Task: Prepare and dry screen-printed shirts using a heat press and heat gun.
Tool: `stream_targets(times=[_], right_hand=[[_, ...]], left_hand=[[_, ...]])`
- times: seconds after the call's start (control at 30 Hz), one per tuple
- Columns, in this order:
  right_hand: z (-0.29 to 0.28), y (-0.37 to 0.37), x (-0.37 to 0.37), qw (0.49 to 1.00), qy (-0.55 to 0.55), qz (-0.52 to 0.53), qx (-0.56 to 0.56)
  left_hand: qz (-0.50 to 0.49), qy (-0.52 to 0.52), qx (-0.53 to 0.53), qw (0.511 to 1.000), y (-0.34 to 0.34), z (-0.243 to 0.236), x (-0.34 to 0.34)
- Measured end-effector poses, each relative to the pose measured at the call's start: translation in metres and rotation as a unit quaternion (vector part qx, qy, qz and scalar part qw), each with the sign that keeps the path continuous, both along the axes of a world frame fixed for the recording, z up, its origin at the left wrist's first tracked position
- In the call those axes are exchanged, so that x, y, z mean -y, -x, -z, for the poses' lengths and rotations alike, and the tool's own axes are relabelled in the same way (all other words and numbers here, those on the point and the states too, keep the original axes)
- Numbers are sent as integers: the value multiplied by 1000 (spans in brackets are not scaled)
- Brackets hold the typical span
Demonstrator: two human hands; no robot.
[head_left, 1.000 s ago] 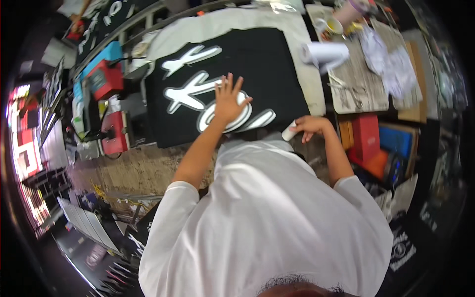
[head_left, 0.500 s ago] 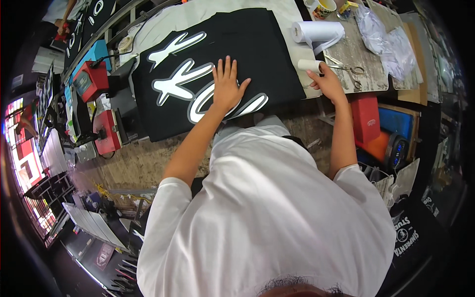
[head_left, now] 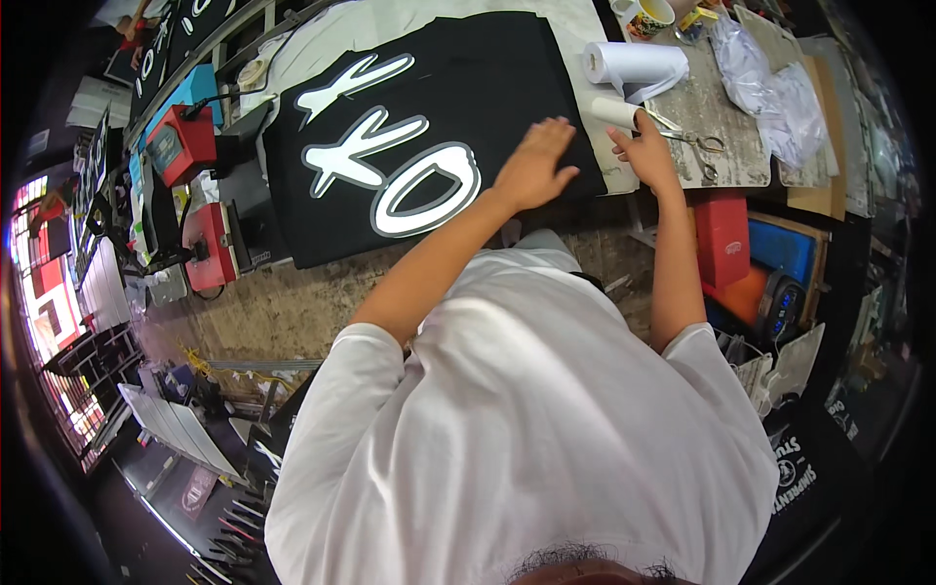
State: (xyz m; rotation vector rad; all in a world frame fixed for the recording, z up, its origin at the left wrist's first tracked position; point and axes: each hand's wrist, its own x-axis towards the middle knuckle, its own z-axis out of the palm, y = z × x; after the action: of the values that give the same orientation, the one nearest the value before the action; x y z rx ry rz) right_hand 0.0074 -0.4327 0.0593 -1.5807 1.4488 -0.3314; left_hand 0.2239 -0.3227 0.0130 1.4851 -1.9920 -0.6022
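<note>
A black fabric piece (head_left: 487,78) lies flat on the table, bearing large white figures (head_left: 359,146) with grey outlines. My left hand (head_left: 536,164) is over its right part, fingers stretched out and holding nothing. At the fabric's right edge, my right hand (head_left: 645,154) grips the end of a small off-white roll (head_left: 614,111). Part of that grip is hidden behind the hand. Metal scissors (head_left: 697,139) lie just to the right of this roll. A bigger white roll (head_left: 634,66) with a loose end rests beyond it.
Crumpled clear plastic bags (head_left: 780,107) and a patterned cup (head_left: 647,16) are on the table's right side. At the left stands a red heat-press-like machine (head_left: 181,144) with a black cable. A red box (head_left: 722,239) sits below the table's right edge.
My left hand has slid right across the black fabric, uncovering the white ring-shaped figure. My right hand keeps hold of the small roll, nearly in place.
</note>
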Motion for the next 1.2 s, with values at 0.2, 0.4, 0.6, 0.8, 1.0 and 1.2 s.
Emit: stream_targets(times=[0.2, 0.4, 0.6, 0.8, 1.0, 1.2], right_hand=[[-2, -3, -12, 945, -127, 182, 240], [5, -16, 14, 958, 127, -104, -235], [-28, -34, 30, 945, 132, -132, -267], [-47, -73, -33, 971, 172, -141, -93], [35, -143, -127, 857, 280, -425, -84], [44, -118, -116, 851, 324, -400, -101]], left_hand=[[-181, 1, 130, 975, -78, -1, -49], [-221, -73, 146, 961, -81, 7, -118], [-261, -93, 179, 944, -74, 16, -123], [-275, -66, 127, 951, -72, 2, -146], [-401, -88, 183, 893, -110, 19, -193], [-632, -92, 196, 744, -207, 30, -261]])
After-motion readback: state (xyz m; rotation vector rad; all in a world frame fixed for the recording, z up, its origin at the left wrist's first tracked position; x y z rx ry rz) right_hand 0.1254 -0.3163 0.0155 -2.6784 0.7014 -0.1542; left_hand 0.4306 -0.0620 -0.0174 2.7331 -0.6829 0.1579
